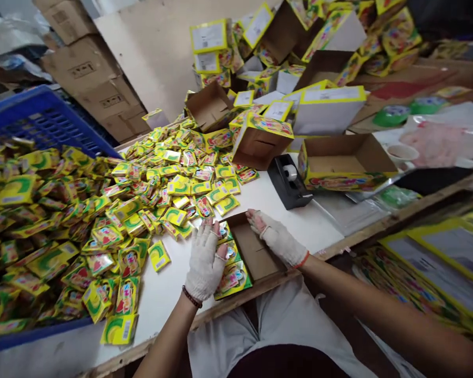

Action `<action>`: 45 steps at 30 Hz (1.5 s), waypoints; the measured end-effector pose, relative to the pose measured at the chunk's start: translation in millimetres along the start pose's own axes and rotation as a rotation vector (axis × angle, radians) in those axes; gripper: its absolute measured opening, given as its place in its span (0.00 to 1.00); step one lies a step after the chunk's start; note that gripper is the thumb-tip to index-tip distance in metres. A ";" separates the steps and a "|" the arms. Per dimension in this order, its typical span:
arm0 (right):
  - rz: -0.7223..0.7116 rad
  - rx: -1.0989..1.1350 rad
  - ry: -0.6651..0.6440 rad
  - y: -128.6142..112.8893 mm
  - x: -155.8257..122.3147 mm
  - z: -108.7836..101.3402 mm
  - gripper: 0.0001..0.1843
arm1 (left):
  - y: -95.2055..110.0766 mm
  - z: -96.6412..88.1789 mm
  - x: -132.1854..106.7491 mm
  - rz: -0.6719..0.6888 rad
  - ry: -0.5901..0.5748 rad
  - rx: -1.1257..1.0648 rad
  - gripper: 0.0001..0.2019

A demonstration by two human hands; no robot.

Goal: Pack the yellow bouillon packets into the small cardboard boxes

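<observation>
Before me at the table's front edge lies an open cardboard box (pixel 258 254), brown inside. Along its left side runs a row of yellow and green printed packets (pixel 233 275); whether all of them sit inside the box I cannot tell. My left hand (pixel 205 258), in a white glove with bare fingertips, rests against that row, fingers stretched out and thumb apart. My right hand (pixel 279 239), gloved alike, lies along the box's right wall with its fingers extended near the far corner. Neither hand visibly grasps anything. One loose packet (pixel 158 255) lies left of my left hand.
A big heap of similar packets (pixel 134 199) spills from a blue crate (pixel 51 118) on the left. Beyond the box stand a black tape dispenser (pixel 289 184) and an open printed box (pixel 347 160). More boxes (pixel 260 139) pile up behind. Flat printed cartons (pixel 437 262) lie at lower right.
</observation>
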State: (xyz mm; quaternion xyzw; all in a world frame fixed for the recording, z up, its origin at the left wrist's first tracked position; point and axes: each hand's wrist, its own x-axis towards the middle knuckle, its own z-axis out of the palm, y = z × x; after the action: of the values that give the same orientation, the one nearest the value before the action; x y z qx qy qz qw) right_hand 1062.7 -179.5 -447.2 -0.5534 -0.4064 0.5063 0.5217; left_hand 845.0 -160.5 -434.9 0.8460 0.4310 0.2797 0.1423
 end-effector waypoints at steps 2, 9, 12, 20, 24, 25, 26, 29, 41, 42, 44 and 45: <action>-0.073 0.120 0.057 -1.4 -7.6 -10.7 0.47 | 10.4 1.9 2.4 0.097 -0.116 0.213 0.27; -0.167 0.270 0.099 6.8 -26.4 -11.6 0.38 | 14.0 17.5 -1.8 0.129 -0.223 0.527 0.26; -0.200 0.311 0.133 13.5 -28.9 -7.0 0.33 | 10.9 17.0 -3.3 0.141 -0.216 0.496 0.28; -0.289 0.326 0.170 27.4 -30.6 -1.8 0.25 | 9.7 14.4 0.0 0.158 -0.279 0.507 0.32; -0.352 0.270 0.192 34.0 -28.6 1.8 0.24 | 5.7 16.7 0.3 0.146 -0.294 0.506 0.32; -0.364 0.261 0.193 35.6 -27.8 2.3 0.24 | 4.1 17.1 0.0 0.140 -0.293 0.495 0.32; -0.371 0.249 0.194 37.2 -26.9 2.3 0.24 | 2.3 17.1 -0.4 0.132 -0.287 0.476 0.32; -0.407 0.148 0.196 40.5 -24.2 -1.7 0.25 | -2.6 13.7 -3.2 0.125 -0.253 0.344 0.31; -0.629 -1.164 -0.331 -25.1 -15.4 54.4 0.37 | -38.4 -4.8 -45.8 -0.527 0.157 0.006 0.25; -0.588 -1.217 -0.381 -24.2 -13.5 64.7 0.38 | -46.5 -9.2 -48.4 -0.631 0.160 0.022 0.24; -0.501 -1.302 -0.454 -18.0 -9.9 79.2 0.37 | -63.3 -19.9 -52.2 -0.803 0.196 0.039 0.23; -0.472 -1.336 -0.474 -14.1 -8.3 83.3 0.37 | -71.6 -25.5 -53.4 -0.865 0.229 0.034 0.22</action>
State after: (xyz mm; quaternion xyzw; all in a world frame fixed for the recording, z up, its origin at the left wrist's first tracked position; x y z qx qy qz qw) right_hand 980.5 -172.1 -427.4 -0.5266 -0.8371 0.1318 0.0679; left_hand 758.0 -161.7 -467.7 0.5537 0.7627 0.2793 0.1836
